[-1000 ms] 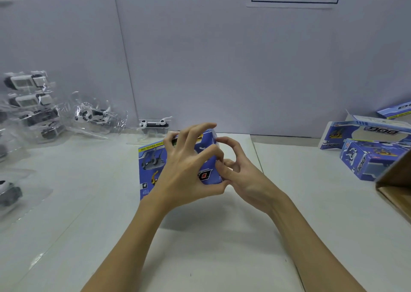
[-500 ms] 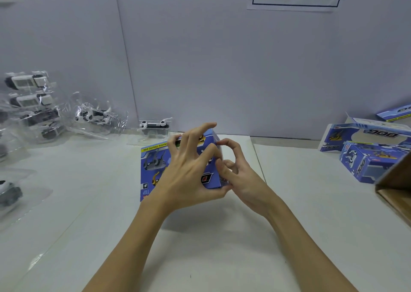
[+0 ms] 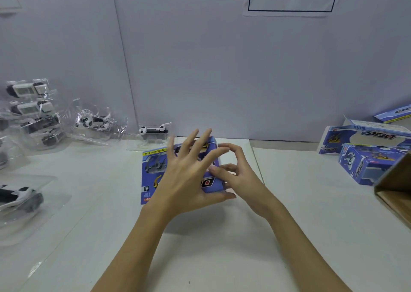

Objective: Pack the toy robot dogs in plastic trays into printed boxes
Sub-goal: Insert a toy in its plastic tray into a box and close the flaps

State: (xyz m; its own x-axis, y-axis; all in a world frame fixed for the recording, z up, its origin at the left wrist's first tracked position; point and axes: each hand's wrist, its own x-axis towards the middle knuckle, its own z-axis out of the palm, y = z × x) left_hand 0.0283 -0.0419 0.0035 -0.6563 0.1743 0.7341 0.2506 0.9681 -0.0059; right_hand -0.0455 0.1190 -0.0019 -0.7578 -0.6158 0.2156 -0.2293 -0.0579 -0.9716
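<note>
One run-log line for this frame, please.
stage: closing blue printed box | left hand: fingers spread, steadying box | right hand: pinching at box end | boxed: cannot tell

A white table carried a blue printed box at its centre, toy robot dogs in clear plastic trays along the left side, more printed boxes at right, and a brown carton at the right edge.

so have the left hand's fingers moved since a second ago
Yes. The left hand has spread its fingers straight, lifting them off the box, which stays on the table.
</note>
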